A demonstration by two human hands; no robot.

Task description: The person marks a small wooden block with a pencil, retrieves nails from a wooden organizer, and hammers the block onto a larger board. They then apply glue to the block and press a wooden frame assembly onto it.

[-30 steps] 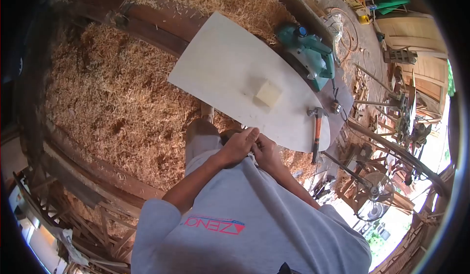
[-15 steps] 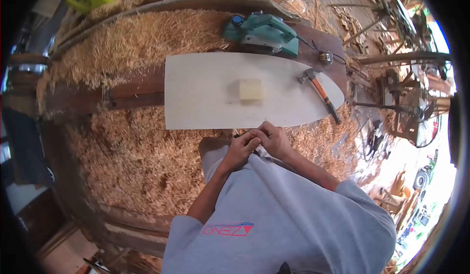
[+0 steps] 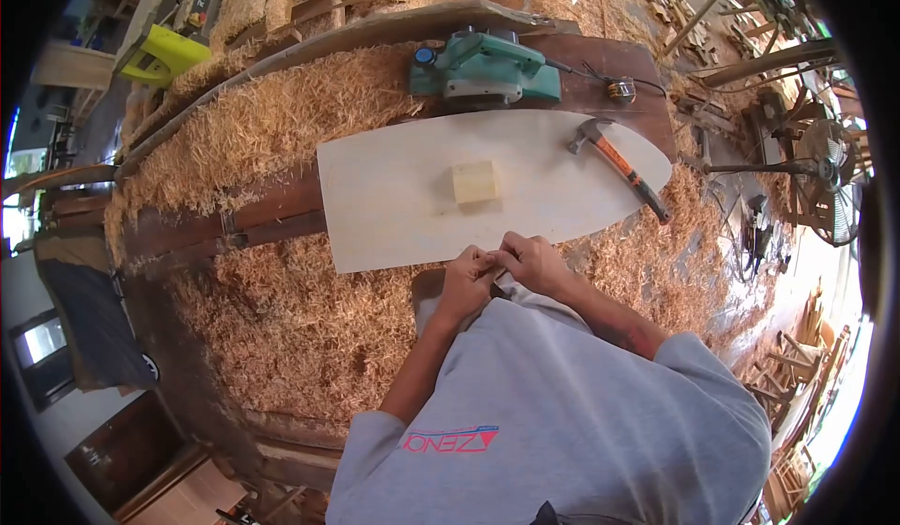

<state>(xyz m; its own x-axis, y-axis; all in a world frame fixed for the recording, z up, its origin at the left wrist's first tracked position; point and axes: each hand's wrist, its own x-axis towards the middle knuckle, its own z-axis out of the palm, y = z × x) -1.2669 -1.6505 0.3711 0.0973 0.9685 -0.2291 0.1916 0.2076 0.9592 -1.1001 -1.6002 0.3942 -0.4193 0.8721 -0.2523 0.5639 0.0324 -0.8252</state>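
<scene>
Close to my body, just beyond the hem of the grey shirt [image 3: 562, 403], my left hand [image 3: 466, 283] and my right hand [image 3: 534, 264] meet with fingers bent and pinched together. Whatever lies between the fingertips, if anything, is too small or hidden to make out. Right ahead of them is a pale flat board [image 3: 384, 197], with one square end and one rounded end. A small yellowish block [image 3: 475, 182] sits near its middle. Towards the rounded end, a claw hammer [image 3: 614, 164] with an orange and black handle lies across the board, its grip reaching past the edge.
Behind the board a green electric planer [image 3: 487, 67] rests on dark wood, with a tape measure [image 3: 621, 90] beside its cord. Wood shavings [image 3: 291, 328] cover much of the surface around. A fan [image 3: 827, 173] stands at the right, and a lime-green tool stand [image 3: 164, 56] at the upper left.
The view has shifted and turned slightly, so the board and tools appear tilted. Both hands remain together, with their fingers slightly rearranged. The block, hammer and planer keep their places.
</scene>
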